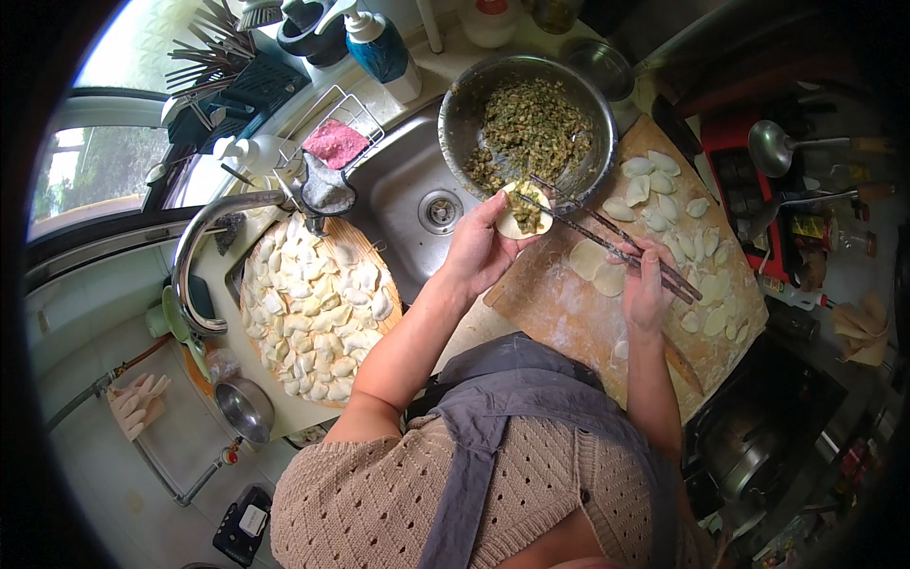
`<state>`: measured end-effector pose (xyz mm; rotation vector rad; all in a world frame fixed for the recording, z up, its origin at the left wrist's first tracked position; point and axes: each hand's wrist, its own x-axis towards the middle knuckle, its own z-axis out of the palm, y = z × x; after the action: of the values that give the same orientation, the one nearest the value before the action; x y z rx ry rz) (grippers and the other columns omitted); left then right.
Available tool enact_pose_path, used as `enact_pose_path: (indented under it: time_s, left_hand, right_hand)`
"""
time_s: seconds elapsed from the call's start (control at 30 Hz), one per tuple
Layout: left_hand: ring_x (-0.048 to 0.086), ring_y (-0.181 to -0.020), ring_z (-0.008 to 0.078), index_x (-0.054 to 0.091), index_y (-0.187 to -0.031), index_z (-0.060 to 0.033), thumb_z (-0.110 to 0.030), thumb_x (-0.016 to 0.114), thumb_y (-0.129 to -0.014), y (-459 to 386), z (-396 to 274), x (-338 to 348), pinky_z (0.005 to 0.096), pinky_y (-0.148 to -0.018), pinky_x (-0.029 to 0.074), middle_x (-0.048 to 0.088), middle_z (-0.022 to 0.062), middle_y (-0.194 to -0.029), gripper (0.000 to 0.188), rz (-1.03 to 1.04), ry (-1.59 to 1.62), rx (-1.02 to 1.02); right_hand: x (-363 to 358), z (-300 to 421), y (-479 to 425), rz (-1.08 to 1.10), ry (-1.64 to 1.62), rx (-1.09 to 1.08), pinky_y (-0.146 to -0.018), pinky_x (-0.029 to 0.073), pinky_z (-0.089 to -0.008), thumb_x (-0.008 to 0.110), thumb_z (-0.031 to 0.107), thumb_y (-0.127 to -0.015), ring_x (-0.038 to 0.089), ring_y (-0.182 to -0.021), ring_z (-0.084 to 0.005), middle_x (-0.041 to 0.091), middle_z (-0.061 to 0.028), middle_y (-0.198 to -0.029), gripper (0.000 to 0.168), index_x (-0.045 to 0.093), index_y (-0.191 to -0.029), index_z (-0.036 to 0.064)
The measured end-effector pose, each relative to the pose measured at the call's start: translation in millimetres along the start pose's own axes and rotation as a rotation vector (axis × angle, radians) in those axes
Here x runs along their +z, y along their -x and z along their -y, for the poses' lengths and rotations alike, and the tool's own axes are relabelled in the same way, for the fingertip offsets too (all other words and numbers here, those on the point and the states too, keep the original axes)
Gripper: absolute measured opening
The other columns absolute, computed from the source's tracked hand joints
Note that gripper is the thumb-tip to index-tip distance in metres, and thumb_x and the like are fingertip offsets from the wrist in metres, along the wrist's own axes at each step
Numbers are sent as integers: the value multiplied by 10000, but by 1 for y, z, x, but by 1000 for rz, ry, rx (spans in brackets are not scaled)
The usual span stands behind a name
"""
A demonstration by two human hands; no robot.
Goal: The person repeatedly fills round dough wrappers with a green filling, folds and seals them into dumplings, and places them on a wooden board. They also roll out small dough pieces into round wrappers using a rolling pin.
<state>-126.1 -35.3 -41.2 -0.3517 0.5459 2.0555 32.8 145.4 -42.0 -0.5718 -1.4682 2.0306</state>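
My left hand point(485, 245) holds a round dumpling wrapper point(506, 226) with a mound of green-flecked filling point(527, 215) on it. In my right hand point(648, 284) is a pair of dark chopsticks point(604, 240), whose tips touch the filling. Just beyond, a steel bowl point(609, 160) carries more chopped filling point(544, 117) and overhangs the sink. Beneath my right hand lies a floured wooden board point(547, 313) with loose flat wrappers point(586, 259) and several folded dumplings point(661, 183). A wooden rolling pin point(682, 366) is partly hidden by my right forearm.
Left of the steel sink point(398, 171), a round tray point(390, 274) is covered with dumplings point(313, 320). A curved faucet point(186, 263) arches over the tray's left side. A soap pump bottle point(377, 46) stands behind the sink. At right are a stove point(768, 398) and hanging ladle point(770, 148).
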Motion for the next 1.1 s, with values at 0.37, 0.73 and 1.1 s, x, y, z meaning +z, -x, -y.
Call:
enact_pose_path:
  time_s: [0.37,0.73,1.1]
  left_hand:
    - [535,-1198,323,389,-1329,62,-225,359,-1014,-2,2,-8,424,-1016,472,507,221,-1309,427,21,-75,-16]
    - [538,-1198,302,412,-1318,45,-244,374,-1014,-3,9,-19,436,-1027,460,521,195,-1306,420,-23,-112,8]
    - [504,-1235,309,398,-1325,38,-249,371,-1017,-1,2,-14,450,-1067,418,496,201,-1332,422,-8,-51,-3]
  right_hand:
    - [-3,7,-10,-34,-60,36,-738,566,-402,473,168,-987,630,-863,-233,634,-161,-961,255,543,-1111,-43]
    - [8,-4,-27,-217,215,17,-721,564,-406,493,165,-981,640,-838,-233,639,-167,-929,263,554,-1088,-68]
    - [12,2,-23,-136,225,-25,-797,532,-340,484,175,-990,652,-830,-229,648,-175,-955,295,550,-1105,-89]
